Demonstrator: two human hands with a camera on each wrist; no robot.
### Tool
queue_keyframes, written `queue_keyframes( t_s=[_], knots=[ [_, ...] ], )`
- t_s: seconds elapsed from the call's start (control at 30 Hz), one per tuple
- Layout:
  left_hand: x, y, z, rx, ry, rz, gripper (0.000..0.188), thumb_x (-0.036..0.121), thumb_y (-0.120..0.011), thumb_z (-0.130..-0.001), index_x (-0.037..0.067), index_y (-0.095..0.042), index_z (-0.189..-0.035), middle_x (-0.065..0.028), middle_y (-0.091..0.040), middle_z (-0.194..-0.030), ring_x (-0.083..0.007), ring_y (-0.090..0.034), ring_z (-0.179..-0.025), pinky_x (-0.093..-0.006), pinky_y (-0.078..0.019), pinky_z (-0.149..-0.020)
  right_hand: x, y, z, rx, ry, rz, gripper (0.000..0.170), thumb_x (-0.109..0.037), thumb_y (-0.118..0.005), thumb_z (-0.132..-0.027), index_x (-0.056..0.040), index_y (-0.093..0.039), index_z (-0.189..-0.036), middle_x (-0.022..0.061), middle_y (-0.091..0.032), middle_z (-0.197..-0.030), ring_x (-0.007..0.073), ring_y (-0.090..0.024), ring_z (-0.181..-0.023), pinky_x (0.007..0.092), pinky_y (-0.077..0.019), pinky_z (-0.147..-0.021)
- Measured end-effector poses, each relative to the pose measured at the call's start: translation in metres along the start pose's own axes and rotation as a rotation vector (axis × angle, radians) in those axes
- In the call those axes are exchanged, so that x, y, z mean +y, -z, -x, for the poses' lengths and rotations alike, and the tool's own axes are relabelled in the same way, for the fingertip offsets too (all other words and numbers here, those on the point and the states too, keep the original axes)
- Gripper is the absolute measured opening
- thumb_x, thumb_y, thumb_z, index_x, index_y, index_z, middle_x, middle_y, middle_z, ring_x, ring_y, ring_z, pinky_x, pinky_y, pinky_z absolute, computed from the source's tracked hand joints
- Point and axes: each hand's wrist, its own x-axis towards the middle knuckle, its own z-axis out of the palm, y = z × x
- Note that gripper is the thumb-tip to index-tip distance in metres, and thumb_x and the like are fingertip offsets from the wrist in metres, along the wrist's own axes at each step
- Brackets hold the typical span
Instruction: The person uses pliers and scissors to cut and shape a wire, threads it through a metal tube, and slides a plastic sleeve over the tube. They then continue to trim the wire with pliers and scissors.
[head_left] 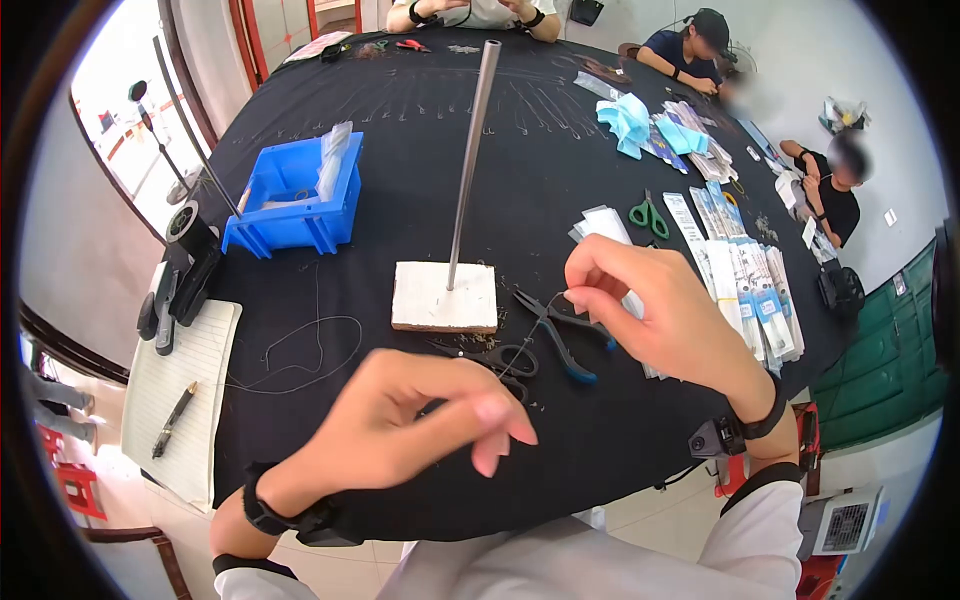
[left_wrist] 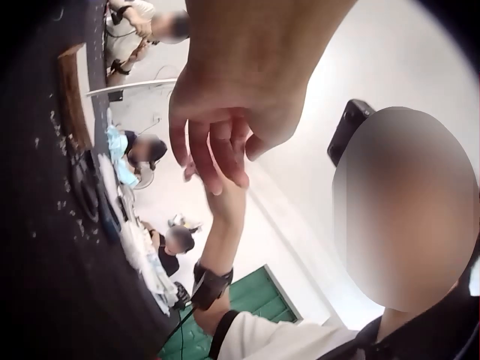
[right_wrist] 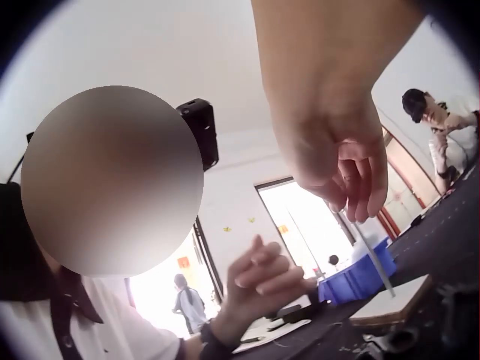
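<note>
Between thumb and index finger, my right hand [head_left: 655, 310] pinches a thin dark thread [head_left: 541, 322], which slants down towards the left hand in the head view. My left hand [head_left: 415, 420] hovers lower and to the left, blurred, its fingers loosely bent; no held thing can be made out. In the left wrist view the left hand's fingers [left_wrist: 217, 154] hang down relaxed. Beneath the hands lie black scissors [head_left: 490, 360] and blue-handled pliers [head_left: 565, 345]. A metal rod [head_left: 470, 170] stands upright in a white block [head_left: 420, 298] just beyond them.
A blue bin [head_left: 340, 215] stands back left, near a stapler [head_left: 165, 310] and a notebook [head_left: 185, 440] with a pen. Loose thread [head_left: 318, 372] curls on the black cloth. To the right are green scissors [head_left: 650, 215] and packets [head_left: 745, 290]; several people sit around the table.
</note>
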Motion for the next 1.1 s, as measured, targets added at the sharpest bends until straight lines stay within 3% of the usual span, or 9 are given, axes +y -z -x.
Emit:
queue_keyframes(
  t_s=[0.1, 0.13, 0.2, 0.43, 0.53, 0.73, 0.83, 1.0, 1.1],
  knots=[
    [-0.001, 0.009, -0.002, 0.102, -0.145, 0.227, 0.036, 0.019, -0.042, -0.095, -0.007, -0.063, -0.082, -0.012, -0.061, -0.069, -0.0151, -0.056, -0.057, -0.0271, -0.0453, -0.062, 0.009, -0.008, 0.01, -0.022, 0.087, 0.012, 0.007, -0.003, -0.055, -0.083, -0.002, -0.048, -0.084, 0.0145, -0.053, -0.065, 0.0322, -0.055, -0.06, 0.0366, -0.0412, -0.054],
    [0.005, 0.009, -0.007, 0.136, -0.174, 0.186, 0.036, 0.03, -0.038, -0.096, 0.004, -0.056, -0.079, -0.0012, -0.047, -0.044, -0.0173, -0.051, -0.051, -0.0371, -0.0419, -0.076, 0.008, -0.01, 0.012, -0.032, 0.093, 0.038, 0.008, -0.003, -0.055, -0.083, -0.0019, -0.047, -0.084, 0.0148, -0.053, -0.065, 0.0332, -0.054, -0.06, 0.0373, -0.0409, -0.054],
    [0.016, 0.001, -0.012, 0.212, -0.244, 0.263, 0.035, 0.031, -0.035, -0.097, 0.005, -0.055, -0.083, -0.0004, -0.047, -0.045, -0.017, -0.05, -0.05, -0.0379, -0.0418, -0.076, 0.006, -0.012, 0.016, -0.051, 0.103, 0.091, 0.009, -0.003, -0.055, -0.083, -0.0019, -0.047, -0.084, 0.0153, -0.052, -0.064, 0.0352, -0.053, -0.06, 0.0387, -0.0403, -0.053],
    [0.03, -0.007, -0.017, 0.329, -0.114, -0.063, 0.035, 0.022, -0.032, -0.099, -0.002, -0.056, -0.088, -0.0032, -0.049, -0.053, -0.0118, -0.049, -0.054, -0.0249, -0.0423, -0.065, 0.013, -0.019, 0.014, -0.035, -0.001, -0.1, 0.008, -0.007, -0.057, -0.083, -0.0002, -0.051, -0.084, 0.0111, -0.057, -0.065, 0.0228, -0.059, -0.059, 0.0334, -0.0441, -0.055],
    [0.023, -0.001, -0.018, 0.316, -0.159, -0.199, 0.035, 0.02, -0.038, -0.098, -0.006, -0.061, -0.093, -0.0045, -0.054, -0.059, -0.009, -0.051, -0.056, -0.0218, -0.0406, -0.056, 0.042, -0.035, -0.001, -0.026, -0.024, -0.299, 0.009, -0.009, -0.057, -0.085, -0.0016, -0.059, -0.089, 0.0049, -0.059, -0.068, 0.0117, -0.058, -0.06, 0.022, -0.0454, -0.055],
    [0.025, -0.016, -0.021, 0.376, -0.121, -0.228, 0.037, 0.023, -0.034, -0.098, -0.004, -0.057, -0.087, -0.0047, -0.049, -0.059, -0.0105, -0.049, -0.061, -0.0231, -0.0377, -0.059, 0.06, -0.061, -0.047, -0.445, -0.665, -0.911, 0.02, -0.016, -0.061, -0.084, 0.0037, -0.062, -0.087, 0.0071, -0.06, -0.069, 0.0093, -0.053, -0.051, 0.0197, -0.043, -0.046],
    [0.019, -0.017, -0.019, 0.353, -0.103, -0.192, 0.037, 0.023, -0.035, -0.098, -0.005, -0.057, -0.087, -0.0057, -0.05, -0.061, -0.0104, -0.049, -0.061, -0.0226, -0.0378, -0.06, 0.064, -0.084, -0.053, -0.316, -0.668, -1.2, 0.017, -0.014, -0.061, -0.083, 0.0026, -0.062, -0.085, 0.0052, -0.058, -0.067, 0.0084, -0.051, -0.05, 0.0192, -0.0415, -0.045],
    [0.007, -0.011, -0.018, 0.344, -0.045, -0.149, 0.037, 0.023, -0.036, -0.098, -0.005, -0.058, -0.086, -0.0054, -0.051, -0.063, -0.0107, -0.051, -0.062, -0.023, -0.0389, -0.061, 0.077, -0.09, -0.06, 0.018, -0.594, -1.247, 0.014, -0.01, -0.055, -0.085, 0.0029, -0.061, -0.083, 0.0029, -0.055, -0.065, 0.0073, -0.049, -0.054, 0.0201, -0.038, -0.047],
    [0.004, -0.008, -0.019, 0.36, -0.053, -0.135, 0.036, 0.023, -0.036, -0.098, -0.004, -0.057, -0.086, -0.0054, -0.051, -0.063, -0.011, -0.051, -0.062, -0.0237, -0.0393, -0.061, 0.075, -0.079, -0.061, -0.06, -0.659, -1.101, 0.019, -0.014, -0.057, -0.085, 0.0033, -0.062, -0.081, 0.0048, -0.057, -0.064, 0.0081, -0.048, -0.047, 0.0207, -0.0387, -0.043]
  ],
)
